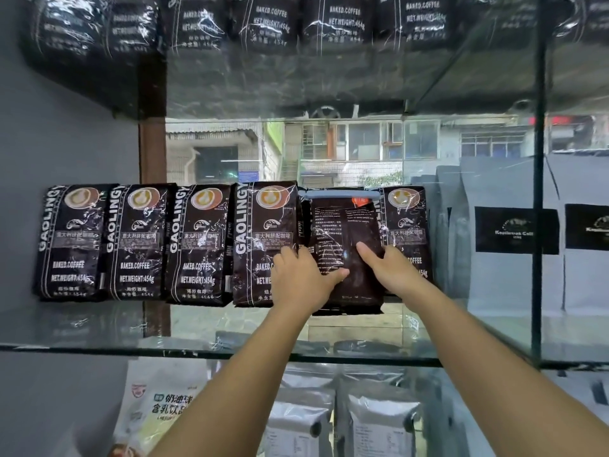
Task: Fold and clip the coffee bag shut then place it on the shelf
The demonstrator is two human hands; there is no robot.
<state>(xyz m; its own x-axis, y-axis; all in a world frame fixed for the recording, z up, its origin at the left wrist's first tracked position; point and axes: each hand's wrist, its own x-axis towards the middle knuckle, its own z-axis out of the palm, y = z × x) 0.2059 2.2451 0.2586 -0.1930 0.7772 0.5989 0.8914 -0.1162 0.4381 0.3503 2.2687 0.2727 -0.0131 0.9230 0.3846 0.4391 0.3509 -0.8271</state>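
A dark coffee bag (346, 232) stands upright on the glass shelf (99, 328), its back label facing me, slotted between two other bags. A pale blue-grey clip (342, 194) runs across its folded top. My left hand (301, 278) grips the bag's lower left side, thumb across its front. My right hand (390, 268) holds the lower right side, thumb pointing up on the front. The fingers of both hands are hidden behind the bag.
Several matching dark coffee bags (138, 242) stand in a row to the left, one (407, 232) to the right. Grey pouches (514, 235) fill the right end behind a dark vertical frame post (537, 192). More bags sit on the shelves above and below.
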